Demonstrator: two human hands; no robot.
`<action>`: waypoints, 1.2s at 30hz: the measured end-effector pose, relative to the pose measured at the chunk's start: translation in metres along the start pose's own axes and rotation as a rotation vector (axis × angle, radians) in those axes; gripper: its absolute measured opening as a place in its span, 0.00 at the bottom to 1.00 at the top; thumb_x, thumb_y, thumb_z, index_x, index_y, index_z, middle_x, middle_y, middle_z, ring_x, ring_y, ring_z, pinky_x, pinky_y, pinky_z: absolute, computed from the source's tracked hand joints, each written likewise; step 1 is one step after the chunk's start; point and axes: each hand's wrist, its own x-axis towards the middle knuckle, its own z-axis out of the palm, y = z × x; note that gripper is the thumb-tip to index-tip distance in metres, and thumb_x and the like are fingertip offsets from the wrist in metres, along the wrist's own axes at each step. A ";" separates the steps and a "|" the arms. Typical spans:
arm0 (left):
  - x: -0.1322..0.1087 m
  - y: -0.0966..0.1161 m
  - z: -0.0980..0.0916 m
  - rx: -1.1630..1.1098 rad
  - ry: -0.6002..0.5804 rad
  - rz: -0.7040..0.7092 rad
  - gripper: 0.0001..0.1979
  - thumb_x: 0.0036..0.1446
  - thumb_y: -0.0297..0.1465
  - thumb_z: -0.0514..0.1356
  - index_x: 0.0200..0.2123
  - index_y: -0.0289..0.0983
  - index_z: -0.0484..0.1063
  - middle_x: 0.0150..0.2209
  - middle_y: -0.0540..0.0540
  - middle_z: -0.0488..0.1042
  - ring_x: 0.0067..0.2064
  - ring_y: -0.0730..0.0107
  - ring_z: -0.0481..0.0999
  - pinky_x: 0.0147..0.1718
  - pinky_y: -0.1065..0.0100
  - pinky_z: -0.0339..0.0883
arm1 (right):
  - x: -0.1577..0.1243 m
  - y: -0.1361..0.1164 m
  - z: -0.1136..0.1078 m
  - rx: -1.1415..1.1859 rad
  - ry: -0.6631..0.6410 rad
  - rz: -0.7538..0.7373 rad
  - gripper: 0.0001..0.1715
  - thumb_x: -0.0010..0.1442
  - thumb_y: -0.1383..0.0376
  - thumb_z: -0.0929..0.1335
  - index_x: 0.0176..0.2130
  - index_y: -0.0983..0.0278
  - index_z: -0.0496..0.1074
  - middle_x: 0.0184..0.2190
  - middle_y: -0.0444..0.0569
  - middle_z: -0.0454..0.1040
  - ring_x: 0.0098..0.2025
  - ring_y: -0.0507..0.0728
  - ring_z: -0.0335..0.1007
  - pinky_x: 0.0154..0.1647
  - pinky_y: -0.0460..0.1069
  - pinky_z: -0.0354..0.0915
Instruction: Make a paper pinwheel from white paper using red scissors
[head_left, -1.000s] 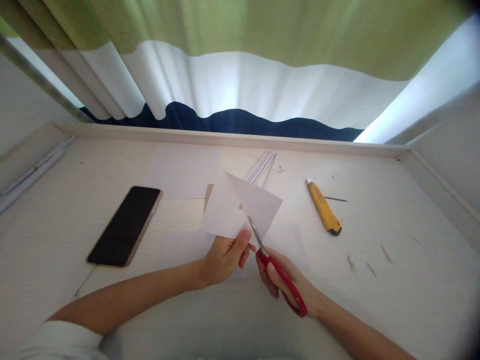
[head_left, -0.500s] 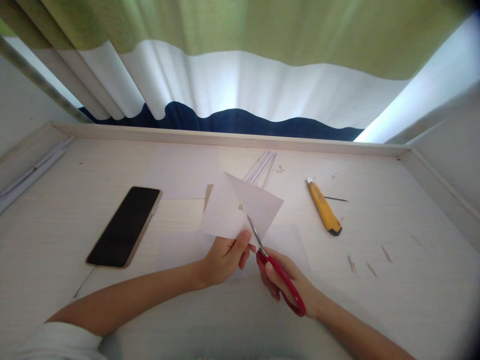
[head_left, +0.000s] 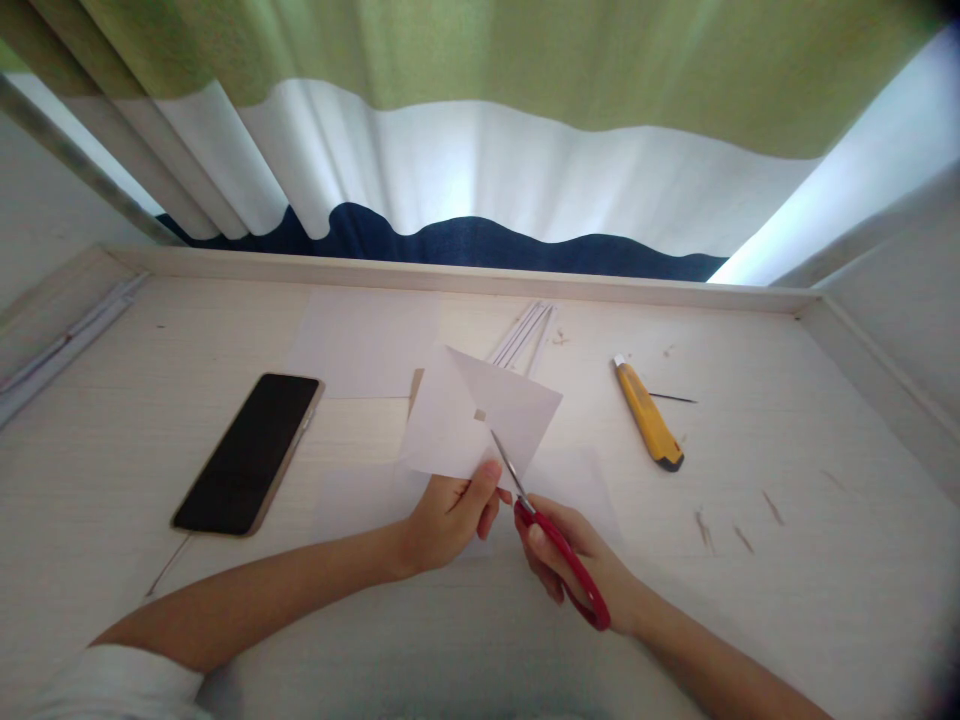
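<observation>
My left hand pinches the near edge of a white sheet of paper and holds it tilted up above the desk. My right hand is closed round the red handles of a pair of scissors. The metal blades reach up into the paper from its near edge, and a small square notch shows at their tip near the sheet's middle. Both forearms come in from the bottom of the view.
A black phone lies face up at the left. A yellow utility knife lies at the right, with a thin dark sliver beside it. Other white sheets and thin paper strips lie behind. A curtain hangs beyond the desk's raised rim.
The scissors have crept slightly up and left into the paper. The sheet has shifted a little. Both hands stay in nearly the same place.
</observation>
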 end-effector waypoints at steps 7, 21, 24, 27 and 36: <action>-0.001 -0.001 0.001 -0.002 -0.007 0.000 0.30 0.54 0.51 0.41 0.09 0.38 0.57 0.10 0.52 0.57 0.22 0.73 0.67 0.36 0.72 0.64 | 0.001 -0.002 -0.001 -0.003 0.005 0.014 0.17 0.57 0.53 0.59 0.31 0.65 0.61 0.14 0.35 0.53 0.13 0.44 0.47 0.12 0.40 0.47; -0.002 -0.002 0.000 -0.004 0.016 -0.038 0.30 0.53 0.51 0.42 0.10 0.38 0.58 0.10 0.52 0.58 0.19 0.74 0.64 0.31 0.71 0.65 | 0.001 -0.005 -0.005 -0.063 -0.004 0.047 0.19 0.56 0.51 0.60 0.31 0.66 0.61 0.14 0.35 0.53 0.14 0.44 0.48 0.12 0.40 0.47; -0.002 -0.002 0.000 -0.007 0.023 -0.040 0.30 0.53 0.51 0.42 0.10 0.38 0.58 0.10 0.52 0.58 0.19 0.74 0.63 0.29 0.71 0.64 | 0.001 -0.006 -0.005 -0.062 -0.002 0.051 0.19 0.56 0.51 0.60 0.31 0.66 0.61 0.14 0.35 0.53 0.14 0.44 0.48 0.12 0.40 0.47; -0.002 -0.002 0.000 0.001 0.023 -0.037 0.30 0.53 0.51 0.42 0.09 0.38 0.58 0.10 0.51 0.58 0.20 0.74 0.64 0.30 0.71 0.64 | 0.001 -0.004 -0.004 -0.052 0.003 0.046 0.19 0.56 0.52 0.60 0.31 0.66 0.61 0.14 0.35 0.53 0.13 0.44 0.48 0.12 0.40 0.47; -0.002 -0.003 0.001 -0.027 0.002 -0.047 0.30 0.54 0.50 0.42 0.09 0.38 0.57 0.10 0.52 0.56 0.24 0.73 0.68 0.36 0.73 0.63 | 0.001 -0.003 -0.003 -0.046 0.008 0.045 0.20 0.56 0.50 0.60 0.32 0.65 0.62 0.13 0.35 0.53 0.13 0.44 0.47 0.12 0.40 0.46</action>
